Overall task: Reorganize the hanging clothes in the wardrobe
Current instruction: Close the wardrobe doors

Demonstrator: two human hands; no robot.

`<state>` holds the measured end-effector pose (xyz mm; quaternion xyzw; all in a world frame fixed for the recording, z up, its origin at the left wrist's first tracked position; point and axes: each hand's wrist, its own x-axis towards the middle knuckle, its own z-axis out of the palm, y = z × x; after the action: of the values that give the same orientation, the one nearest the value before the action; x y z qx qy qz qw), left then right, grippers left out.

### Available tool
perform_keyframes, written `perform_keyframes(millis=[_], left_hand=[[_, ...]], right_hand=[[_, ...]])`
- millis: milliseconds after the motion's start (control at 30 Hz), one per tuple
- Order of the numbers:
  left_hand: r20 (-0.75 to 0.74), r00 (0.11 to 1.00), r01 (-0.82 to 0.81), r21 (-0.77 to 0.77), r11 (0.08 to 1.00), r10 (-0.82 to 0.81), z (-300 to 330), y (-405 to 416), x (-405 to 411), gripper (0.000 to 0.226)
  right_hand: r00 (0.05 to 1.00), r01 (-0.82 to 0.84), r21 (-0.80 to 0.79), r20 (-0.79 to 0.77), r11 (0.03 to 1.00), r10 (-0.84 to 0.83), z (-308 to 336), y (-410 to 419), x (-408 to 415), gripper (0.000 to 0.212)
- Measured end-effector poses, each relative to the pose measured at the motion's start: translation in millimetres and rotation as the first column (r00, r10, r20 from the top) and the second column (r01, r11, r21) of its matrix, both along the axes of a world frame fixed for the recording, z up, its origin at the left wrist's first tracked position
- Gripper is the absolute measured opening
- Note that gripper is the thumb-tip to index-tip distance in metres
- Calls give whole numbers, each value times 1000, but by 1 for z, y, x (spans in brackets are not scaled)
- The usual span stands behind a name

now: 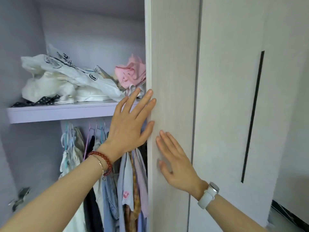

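Note:
The wardrobe stands open on its left side. Below a lilac shelf [58, 113], hanging clothes [127, 190] crowd together on pastel hangers [93, 131]: white, black, denim blue, a pale blue shirt with a pink flower, a brown patterned piece and a lilac one. The light wood door [172, 64] hides whatever hangs further right. My left hand [128, 129], with a red bead bracelet on its wrist, has its fingers spread with the tips against the door's left edge. My right hand [175, 164], wearing a white watch, lies flat on the door's face. Neither hand holds anything.
On the shelf lies a heap of white clothes [66, 81] with a dotted black strip, and a crumpled pink garment [132, 72] sits by the door edge. A metal hinge [20, 198] sticks out from the left wall. Further right is another door with a long black handle slot [252, 114].

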<state>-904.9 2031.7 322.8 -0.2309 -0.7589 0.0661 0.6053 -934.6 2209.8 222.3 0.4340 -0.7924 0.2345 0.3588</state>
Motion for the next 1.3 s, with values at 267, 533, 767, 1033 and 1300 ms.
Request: perform_keyframes(millis=[267, 533, 767, 1033, 1300], left_hand=[[295, 818, -507, -38, 861, 494, 1, -83, -34, 69], [436, 618, -684, -113, 721, 654, 4, -108, -86, 80], [594, 549, -656, -129, 744, 587, 30, -114, -89, 65], [506, 724, -617, 170, 769, 468, 30, -129, -14, 41], [289, 657, -754, 247, 608, 697, -6, -165, 149, 24]], right_hand=[[977, 196, 341, 7, 919, -211, 9, -86, -63, 70], [948, 275, 414, 35, 868, -317, 23, -126, -95, 66], [918, 158, 407, 275, 900, -285, 40, -142, -110, 59], [957, -19, 152, 289, 988, -26, 48, -170, -79, 46], [863, -466, -44, 199, 884, 465, 26, -243, 32, 34]])
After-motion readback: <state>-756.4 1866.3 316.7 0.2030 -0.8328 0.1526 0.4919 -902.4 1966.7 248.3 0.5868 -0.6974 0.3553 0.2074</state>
